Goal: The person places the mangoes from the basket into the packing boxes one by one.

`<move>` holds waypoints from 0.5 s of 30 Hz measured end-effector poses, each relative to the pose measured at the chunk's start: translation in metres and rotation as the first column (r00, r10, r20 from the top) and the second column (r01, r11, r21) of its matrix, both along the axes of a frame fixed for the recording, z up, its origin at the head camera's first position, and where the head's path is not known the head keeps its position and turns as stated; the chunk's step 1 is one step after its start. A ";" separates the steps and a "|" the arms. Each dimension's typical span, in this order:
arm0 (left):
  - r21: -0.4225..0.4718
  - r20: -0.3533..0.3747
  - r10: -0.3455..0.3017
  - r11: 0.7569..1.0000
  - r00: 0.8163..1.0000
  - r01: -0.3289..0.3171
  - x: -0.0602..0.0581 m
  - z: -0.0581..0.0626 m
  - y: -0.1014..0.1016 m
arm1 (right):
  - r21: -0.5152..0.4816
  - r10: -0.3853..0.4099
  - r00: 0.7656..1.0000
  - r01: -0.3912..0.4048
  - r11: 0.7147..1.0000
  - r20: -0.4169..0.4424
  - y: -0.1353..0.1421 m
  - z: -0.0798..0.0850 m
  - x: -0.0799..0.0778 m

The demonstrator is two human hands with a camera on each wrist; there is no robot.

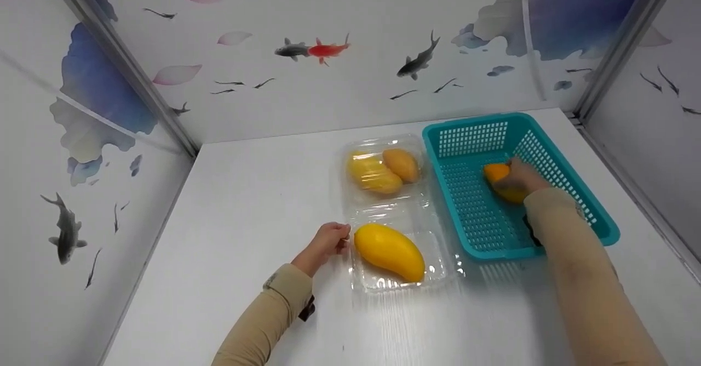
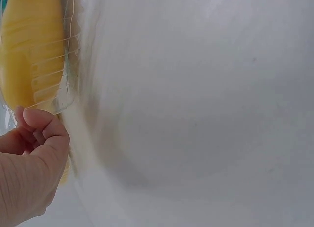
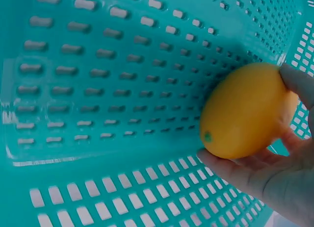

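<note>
Inside the teal basket [image 1: 457, 212], my right hand [image 1: 523, 177] grips an orange-yellow mango [image 3: 248, 112], thumb and fingers on opposite sides of it. My left hand [image 1: 328, 240] pinches the left rim of a clear plastic clamshell box [image 1: 432, 245], as the left wrist view also shows. One large yellow mango [image 1: 389, 251] lies in the near half of the box. In the far half sit a paler yellow mango [image 1: 372, 174] and a smaller orange mango [image 1: 401, 164], behind shiny clear plastic.
The basket stands right of the box, close beside it, with raised perforated walls. Behind the white table [image 1: 263, 190] rises a wall panel [image 1: 350, 92] painted with fish. Side panels [image 1: 126, 190] bound the table left and right.
</note>
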State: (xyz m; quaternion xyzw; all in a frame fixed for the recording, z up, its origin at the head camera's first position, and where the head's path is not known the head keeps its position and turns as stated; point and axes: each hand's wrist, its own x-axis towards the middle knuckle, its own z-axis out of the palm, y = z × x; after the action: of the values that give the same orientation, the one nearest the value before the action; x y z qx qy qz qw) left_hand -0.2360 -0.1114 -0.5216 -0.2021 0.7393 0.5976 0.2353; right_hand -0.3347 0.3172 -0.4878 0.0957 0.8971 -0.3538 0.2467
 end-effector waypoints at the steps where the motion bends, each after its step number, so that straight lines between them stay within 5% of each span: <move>1: 0.006 -0.002 -0.001 1.000 1.000 0.001 0.000 0.000 0.001 | 0.008 0.007 1.000 -0.008 1.000 0.026 0.000 0.001 0.002; 6: 0.006 -0.010 -0.012 1.000 1.000 0.012 -0.002 -0.003 -0.001 | 0.057 0.033 0.995 -0.038 0.998 0.089 -0.010 0.005 0.007; 10: 0.002 -0.008 -0.013 1.000 1.000 0.013 -0.001 -0.001 -0.002 | 0.042 -0.015 0.994 0.011 0.999 0.108 -0.016 0.007 0.011; 15: 0.024 -0.030 -0.008 1.000 1.000 0.009 0.000 -0.002 -0.001 | 0.097 0.084 0.992 -0.093 0.991 0.089 -0.014 0.003 0.004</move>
State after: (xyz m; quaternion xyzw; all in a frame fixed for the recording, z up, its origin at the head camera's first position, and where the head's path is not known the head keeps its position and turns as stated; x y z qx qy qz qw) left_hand -0.2358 -0.1126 -0.5232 -0.1872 0.7363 0.6085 0.2292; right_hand -0.3304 0.3028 -0.4848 0.0830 0.9059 -0.2922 0.2950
